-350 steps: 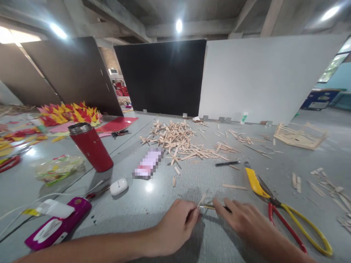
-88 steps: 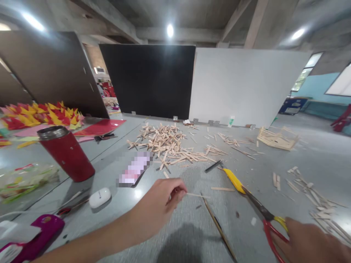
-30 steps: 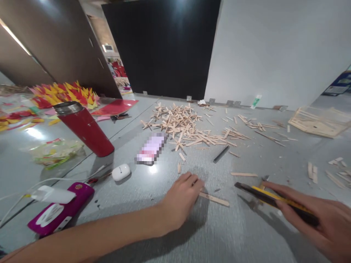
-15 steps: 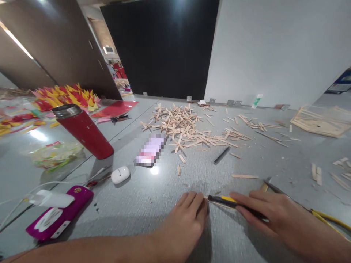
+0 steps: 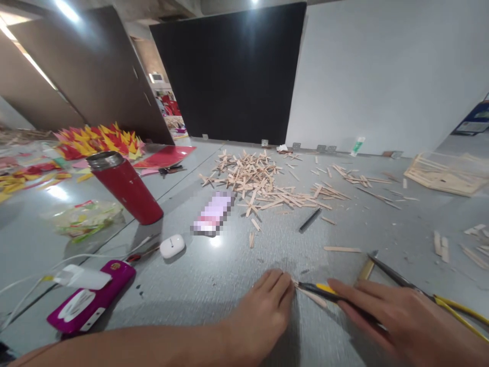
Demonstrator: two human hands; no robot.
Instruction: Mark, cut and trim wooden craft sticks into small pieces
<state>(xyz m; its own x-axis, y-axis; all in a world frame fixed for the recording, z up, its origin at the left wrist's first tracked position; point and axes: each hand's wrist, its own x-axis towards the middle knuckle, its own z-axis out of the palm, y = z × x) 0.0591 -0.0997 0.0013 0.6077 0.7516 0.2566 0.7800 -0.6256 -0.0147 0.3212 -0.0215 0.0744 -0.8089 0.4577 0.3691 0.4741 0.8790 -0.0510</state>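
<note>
My left hand [image 5: 267,311] is closed, its fingers pinching the end of a thin wooden stick [image 5: 316,297] against the grey table. In my right hand [image 5: 393,316] is a black and yellow utility knife [image 5: 324,291], pointed left. Its tip lies at the stick, close to my left fingertips; the blade edge is too small to make out. Beside my right hand lie scissors [image 5: 397,278] with dark blades and yellow handles, partly hidden by the hand. A flat yellowish strip [image 5: 367,269] sits by their tip, and a loose wooden stick [image 5: 342,249] lies farther back.
A pile of crossed wooden sticks [image 5: 248,176] spreads behind my hands, with a dark rod [image 5: 310,220] in front. Leftward are a blurred phone [image 5: 214,213], a white case [image 5: 172,246], a red flask [image 5: 130,188] and a purple power bank [image 5: 91,295]. A wooden frame [image 5: 439,176] stands right.
The camera view has shifted slightly. My right hand and the knife have moved a little right and down, and more of the stick shows below the knife. My left hand keeps its hold.
</note>
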